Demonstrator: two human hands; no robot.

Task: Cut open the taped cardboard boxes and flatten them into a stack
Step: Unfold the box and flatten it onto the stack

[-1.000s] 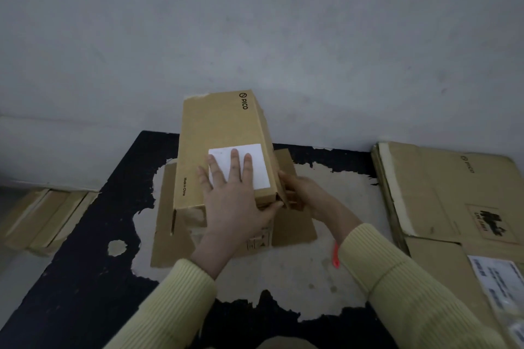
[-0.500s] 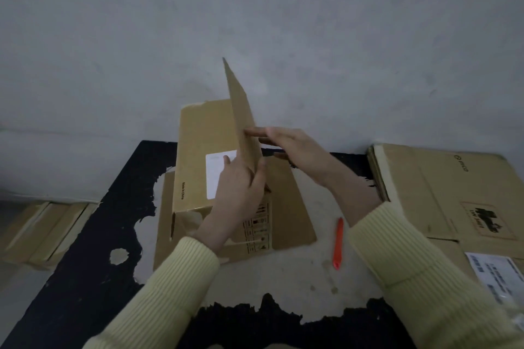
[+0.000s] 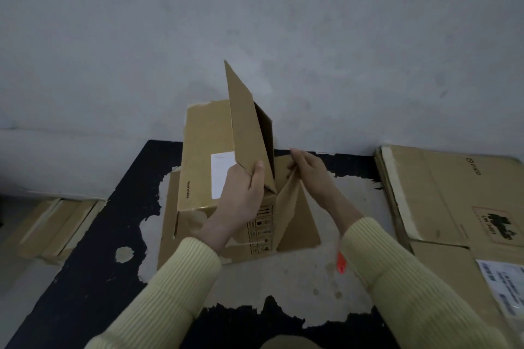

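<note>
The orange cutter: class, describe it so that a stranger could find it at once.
Start at the worn black mat below the grey wall. On its bare pale patch, beside the right sleeve, lies the orange cutter. It is the only brightly coloured thing among brown cardboard.

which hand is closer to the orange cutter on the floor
Right. The orange cutter lies beside the right forearm, below the right hand; the left hand grips the raised flap farther left.

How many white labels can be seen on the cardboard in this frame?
2. One white label is on top of the box being opened, partly behind the left hand. Another is on the flattened stack, far right. Others may be hidden.
</note>
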